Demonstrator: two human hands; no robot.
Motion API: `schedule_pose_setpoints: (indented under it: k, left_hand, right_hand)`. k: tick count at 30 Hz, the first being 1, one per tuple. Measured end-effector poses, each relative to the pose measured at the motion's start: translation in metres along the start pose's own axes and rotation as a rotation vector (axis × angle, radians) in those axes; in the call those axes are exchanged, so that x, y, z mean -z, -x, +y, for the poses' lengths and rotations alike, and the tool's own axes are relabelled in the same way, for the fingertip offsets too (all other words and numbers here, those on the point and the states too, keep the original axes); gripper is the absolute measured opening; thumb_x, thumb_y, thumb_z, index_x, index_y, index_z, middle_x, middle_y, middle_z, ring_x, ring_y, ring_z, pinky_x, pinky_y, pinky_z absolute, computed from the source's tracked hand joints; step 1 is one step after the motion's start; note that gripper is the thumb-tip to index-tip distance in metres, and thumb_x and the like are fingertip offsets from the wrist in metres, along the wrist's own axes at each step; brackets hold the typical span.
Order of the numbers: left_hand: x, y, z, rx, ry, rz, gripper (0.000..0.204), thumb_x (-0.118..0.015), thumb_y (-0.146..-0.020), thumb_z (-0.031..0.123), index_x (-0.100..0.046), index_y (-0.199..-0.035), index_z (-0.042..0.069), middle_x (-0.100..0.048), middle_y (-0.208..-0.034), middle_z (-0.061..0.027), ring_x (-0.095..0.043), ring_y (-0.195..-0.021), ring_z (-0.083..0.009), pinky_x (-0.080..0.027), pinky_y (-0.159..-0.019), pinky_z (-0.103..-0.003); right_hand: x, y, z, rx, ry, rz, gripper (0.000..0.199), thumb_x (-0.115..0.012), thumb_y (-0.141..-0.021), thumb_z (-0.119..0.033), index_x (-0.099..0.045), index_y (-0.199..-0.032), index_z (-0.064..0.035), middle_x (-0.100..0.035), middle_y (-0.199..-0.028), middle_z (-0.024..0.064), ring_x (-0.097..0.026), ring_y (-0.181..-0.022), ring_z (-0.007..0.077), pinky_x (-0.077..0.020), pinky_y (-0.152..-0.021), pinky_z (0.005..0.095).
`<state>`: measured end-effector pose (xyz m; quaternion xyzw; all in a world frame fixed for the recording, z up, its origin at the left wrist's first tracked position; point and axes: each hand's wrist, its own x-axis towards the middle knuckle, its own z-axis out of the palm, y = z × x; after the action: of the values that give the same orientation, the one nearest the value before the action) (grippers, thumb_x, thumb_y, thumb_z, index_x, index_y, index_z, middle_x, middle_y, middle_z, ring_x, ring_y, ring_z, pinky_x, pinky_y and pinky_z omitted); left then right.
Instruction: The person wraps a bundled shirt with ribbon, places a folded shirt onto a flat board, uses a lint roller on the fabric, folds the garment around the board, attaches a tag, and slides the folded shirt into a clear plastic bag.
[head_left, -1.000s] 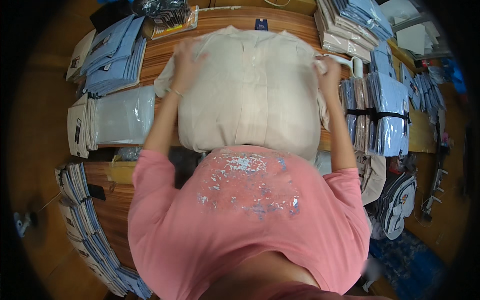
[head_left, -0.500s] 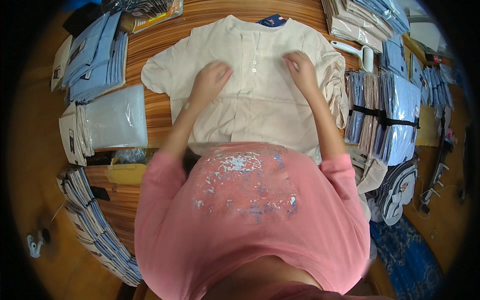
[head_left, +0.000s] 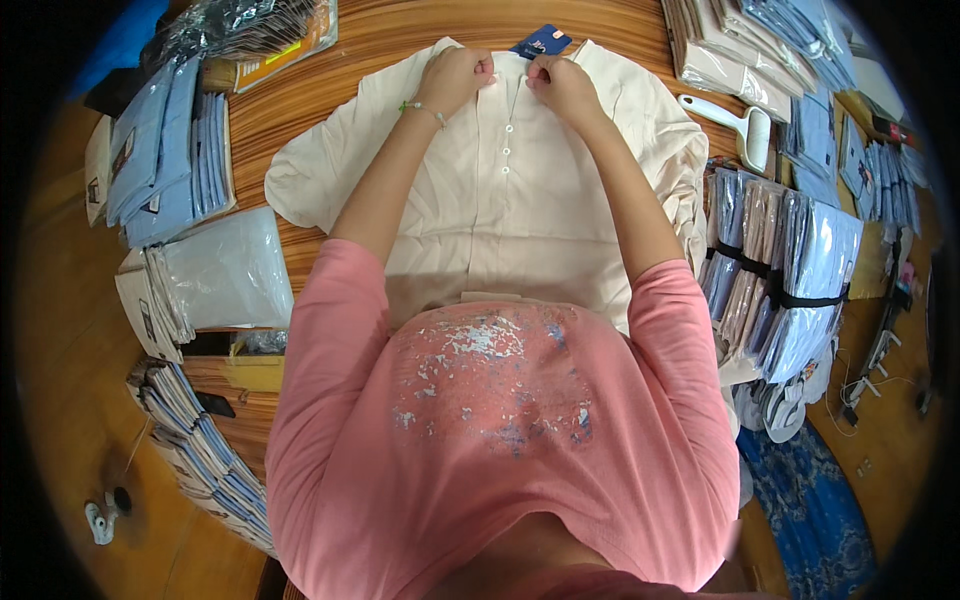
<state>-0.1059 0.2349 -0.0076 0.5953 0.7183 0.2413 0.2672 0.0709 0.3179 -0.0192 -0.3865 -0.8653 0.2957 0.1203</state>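
A cream short-sleeved shirt (head_left: pixel 560 200) lies front up on the table, with a line of small white buttons down its placket. At the left side of its neckline, my left hand (head_left: pixel 458 80) is closed, fingers pinching the fabric edge. Opposite it, across the neck opening, my right hand (head_left: pixel 563 88) grips the other neckline edge near the placket top. A dark blue hang tag (head_left: pixel 542 41) shows just beyond the collar. The shirt's lower end disappears against my body.
Bagged blue garments (head_left: pixel 150 150) and clear plastic bags (head_left: pixel 225 270) lie along the left of the wood-grain table (head_left: pixel 400 25). On the right are a white lint roller (head_left: pixel 755 138), a strapped bundle of packed shirts (head_left: pixel 810 270) and stacked packages (head_left: pixel 735 60).
Both hands have moved away from me, from above the shirt's chest up to its neckline, and closed on the fabric there. My view has shifted slightly.
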Motion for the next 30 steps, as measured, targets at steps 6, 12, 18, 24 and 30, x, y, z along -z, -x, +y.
schedule_pose_setpoints:
  k: [6,12,18,24,30]
  left_hand:
    - [0.004,-0.009,0.001,-0.012,0.027,-0.017,0.015,-0.068,-0.074,0.015,-0.062,-0.08,0.003,-0.061,-0.07,-0.0057,-0.057,-0.067,-0.017,-0.044,-0.064,-0.03]
    - [0.001,-0.017,-0.004,-0.019,0.029,-0.028,0.013,-0.067,-0.075,0.015,-0.062,-0.079,0.003,-0.06,-0.068,-0.0052,-0.057,-0.065,-0.0155,-0.044,-0.063,-0.029]
    - [0.001,-0.021,-0.007,0.022,0.046,-0.043,0.014,-0.068,-0.075,0.016,-0.063,-0.078,0.003,-0.062,-0.069,-0.0058,-0.058,-0.065,-0.0156,-0.044,-0.063,-0.028]
    - [0.0,-0.023,-0.011,0.044,0.066,-0.049,0.014,-0.068,-0.075,0.016,-0.063,-0.077,0.002,-0.062,-0.068,-0.0044,-0.057,-0.065,-0.014,-0.045,-0.063,-0.027]
    - [-0.001,-0.028,-0.013,0.035,0.088,-0.075,0.014,-0.068,-0.074,0.015,-0.062,-0.074,0.002,-0.061,-0.067,-0.0036,-0.056,-0.063,-0.0119,-0.044,-0.061,-0.026]
  right_hand:
    - [0.004,-0.014,-0.004,0.018,-0.022,-0.058,0.008,-0.065,-0.074,-0.013,-0.062,-0.078,-0.0074,-0.063,-0.071,0.0077,-0.061,-0.068,0.0238,-0.0466,-0.062,0.0343]
    - [-0.002,-0.027,0.0,0.031,-0.08,-0.105,0.005,-0.062,-0.074,-0.011,-0.064,-0.078,-0.0079,-0.064,-0.073,0.0073,-0.062,-0.072,0.0232,-0.0473,-0.065,0.0342]
    - [-0.003,-0.039,0.003,0.024,-0.059,-0.178,0.006,-0.061,-0.075,-0.01,-0.065,-0.078,-0.0085,-0.066,-0.076,0.0067,-0.063,-0.075,0.0222,-0.0478,-0.068,0.0328]
    - [0.0,-0.04,-0.005,0.018,-0.043,-0.188,0.007,-0.064,-0.075,-0.008,-0.064,-0.079,-0.0019,-0.063,-0.07,0.0063,-0.06,-0.066,0.0153,-0.0463,-0.064,0.0281]
    - [0.0,-0.042,-0.004,0.02,-0.047,-0.193,0.007,-0.064,-0.075,-0.008,-0.064,-0.079,-0.002,-0.063,-0.07,0.0058,-0.059,-0.066,0.0144,-0.0465,-0.064,0.0277]
